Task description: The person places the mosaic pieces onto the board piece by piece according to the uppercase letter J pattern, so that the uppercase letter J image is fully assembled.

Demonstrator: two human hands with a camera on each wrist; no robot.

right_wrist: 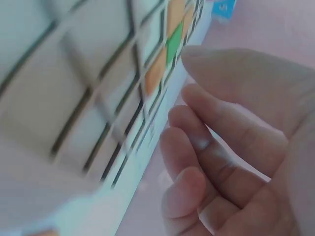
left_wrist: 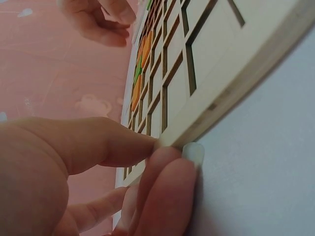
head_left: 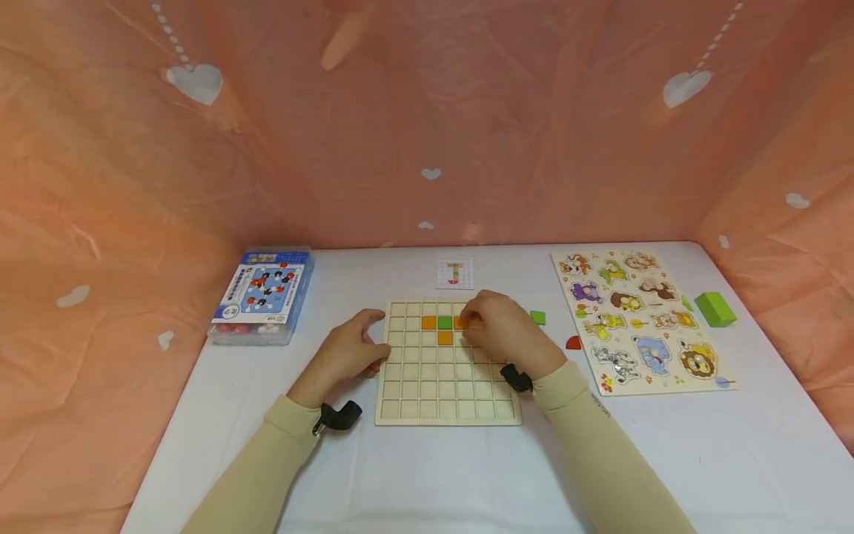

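On the white table [head_left: 207,400], a wooden grid board [head_left: 447,389] lies flat before the person, between the two hands. At its left edge, the left hand [head_left: 347,347] holds the rim with thumb and fingers, seemingly to steady it. The right hand [head_left: 503,326] is at the upper right part of the board; in the right wrist view its thumb and fingertips stand apart, with no piece seen between them. If they touch a tile, I cannot tell.

The step in hand appears to be the laying of tiles into the cells. By the pattern card [head_left: 455,274] beyond the far edge, the next move probably calls for the loose green tile [head_left: 537,317], set below the lower orange tile [head_left: 445,337].

The board is nearly square, so it shows no clear long axis; its near edge faces the person. The row of left orange tile [head_left: 429,322], middle green tile [head_left: 445,322] and right orange tile [head_left: 459,323] runs from left to right, and its single stem points toward the person.
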